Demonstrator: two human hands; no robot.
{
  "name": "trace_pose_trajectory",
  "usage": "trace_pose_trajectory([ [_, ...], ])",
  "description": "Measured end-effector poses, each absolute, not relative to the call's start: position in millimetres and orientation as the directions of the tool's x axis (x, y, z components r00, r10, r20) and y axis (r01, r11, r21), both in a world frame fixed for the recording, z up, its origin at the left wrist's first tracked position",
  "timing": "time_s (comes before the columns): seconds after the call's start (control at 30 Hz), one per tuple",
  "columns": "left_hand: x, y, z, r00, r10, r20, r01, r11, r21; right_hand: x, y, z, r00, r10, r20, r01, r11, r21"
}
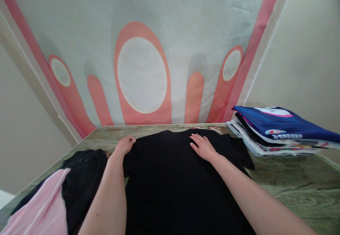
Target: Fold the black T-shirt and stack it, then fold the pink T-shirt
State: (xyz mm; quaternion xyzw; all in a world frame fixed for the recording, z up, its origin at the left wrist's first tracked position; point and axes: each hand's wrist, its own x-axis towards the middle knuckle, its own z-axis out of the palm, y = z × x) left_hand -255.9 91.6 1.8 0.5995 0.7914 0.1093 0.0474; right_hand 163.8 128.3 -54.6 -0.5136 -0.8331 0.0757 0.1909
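A black short-sleeved shirt (175, 178) lies spread out in front of me, its neckline toward the far edge and its lower part running out of view at the bottom. My left hand (125, 145) pinches the shirt's cloth at the left shoulder, fingers closed. On the upper right of the shirt rests my right hand (203, 147), palm down with its fingers spread, holding nothing.
A stack of folded clothes with a blue garment (287, 121) on top stands at the right. Black cloth (83, 182) and a pink garment (45, 206) lie at the left. The wood-patterned table (297, 182) ends before a printed backdrop (177, 26).
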Motion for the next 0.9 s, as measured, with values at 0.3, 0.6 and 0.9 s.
trace_pose_trajectory([
  [0.3,-265,83,-9,-0.382,0.92,0.084,0.905,0.355,0.235,164,127,-54,-0.404,0.88,0.252,0.82,0.47,-0.327],
  [0.6,-286,71,21,-0.289,0.931,-0.223,0.889,0.347,0.297,165,128,-56,-0.402,0.882,0.247,0.822,0.467,-0.327],
  [0.9,-290,64,45,-0.396,0.918,-0.026,0.833,0.371,0.411,166,132,-62,-0.411,0.869,0.276,0.813,0.486,-0.32],
])
